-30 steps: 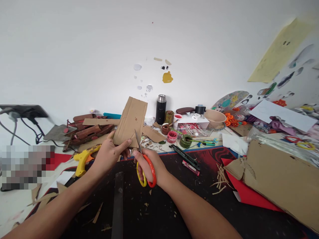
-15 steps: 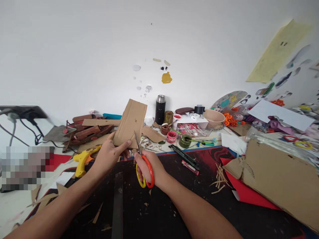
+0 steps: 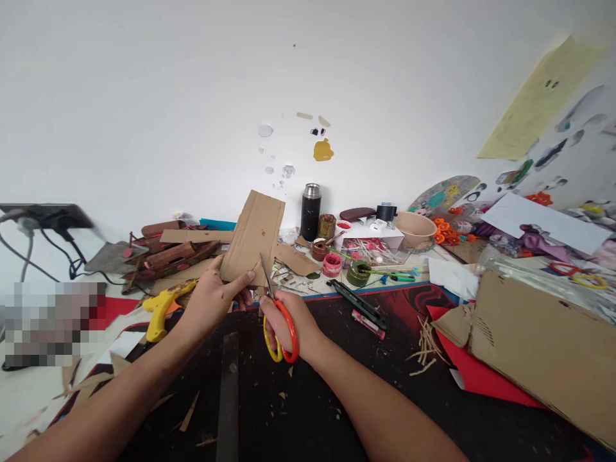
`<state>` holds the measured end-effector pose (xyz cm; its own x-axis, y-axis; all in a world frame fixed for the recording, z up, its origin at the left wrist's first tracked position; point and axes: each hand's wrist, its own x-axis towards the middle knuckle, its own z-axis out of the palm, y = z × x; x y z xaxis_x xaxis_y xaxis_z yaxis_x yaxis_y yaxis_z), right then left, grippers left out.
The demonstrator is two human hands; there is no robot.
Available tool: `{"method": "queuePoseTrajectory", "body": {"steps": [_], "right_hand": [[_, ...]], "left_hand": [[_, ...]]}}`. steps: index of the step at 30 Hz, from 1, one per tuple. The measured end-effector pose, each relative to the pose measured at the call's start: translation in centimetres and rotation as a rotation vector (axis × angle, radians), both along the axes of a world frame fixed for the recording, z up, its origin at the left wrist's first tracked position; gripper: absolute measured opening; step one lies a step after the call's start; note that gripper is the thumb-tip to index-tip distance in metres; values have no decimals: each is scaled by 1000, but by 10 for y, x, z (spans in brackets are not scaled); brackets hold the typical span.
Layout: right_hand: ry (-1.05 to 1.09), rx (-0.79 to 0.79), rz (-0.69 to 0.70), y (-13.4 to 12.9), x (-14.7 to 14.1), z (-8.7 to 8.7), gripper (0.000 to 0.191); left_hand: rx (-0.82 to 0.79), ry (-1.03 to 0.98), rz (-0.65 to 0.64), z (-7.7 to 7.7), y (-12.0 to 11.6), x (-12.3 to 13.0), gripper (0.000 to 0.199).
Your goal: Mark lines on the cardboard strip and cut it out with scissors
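A piece of brown cardboard (image 3: 256, 231) is held up at a tilt above the back edge of the dark mat. My left hand (image 3: 224, 289) grips its lower left corner, thumb across the front face and fingers behind. In my right hand (image 3: 289, 321) is a pair of scissors (image 3: 291, 330) with one red and one yellow handle loop. Their blades point up and lie against the cardboard's lower right part, near its bottom edge. How far the blades are apart is hard to make out.
A yellow glue gun (image 3: 158, 314) lies to the left, and a metal ruler (image 3: 228, 391) in front of me. Beyond stand a black flask (image 3: 310, 215) and paint jars (image 3: 332, 264). A dark green cutter (image 3: 356, 301) and a large cardboard sheet (image 3: 539, 346) lie to the right.
The view has shifted very slightly. Both hands, the cardboard and the scissors hold nearly the same pose as before.
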<state>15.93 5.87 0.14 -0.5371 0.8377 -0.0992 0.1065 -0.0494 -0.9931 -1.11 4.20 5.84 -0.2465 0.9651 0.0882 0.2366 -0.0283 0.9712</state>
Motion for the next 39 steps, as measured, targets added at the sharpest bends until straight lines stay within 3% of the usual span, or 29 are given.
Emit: {"method": "queuePoseTrajectory", "body": {"steps": [6, 12, 17, 23, 30, 39], "right_hand": [[19, 11, 47, 1, 3, 2, 49], [36, 70, 99, 6, 5, 4, 57], [50, -20, 102, 6, 5, 4, 61], [8, 31, 65, 3, 6, 4, 55], [-25, 20, 42, 2, 5, 5, 35], [-44, 9, 8, 1, 0, 4, 36]], "left_hand": [[12, -2, -7, 0, -1, -2, 60], [1, 24, -29, 6, -4, 1, 68], [-9, 35, -26, 7, -5, 5, 63], [-5, 20, -45, 4, -4, 6, 57], [-20, 1, -25, 5, -4, 6, 67], [-15, -17, -28, 2, -5, 5, 68]]}}
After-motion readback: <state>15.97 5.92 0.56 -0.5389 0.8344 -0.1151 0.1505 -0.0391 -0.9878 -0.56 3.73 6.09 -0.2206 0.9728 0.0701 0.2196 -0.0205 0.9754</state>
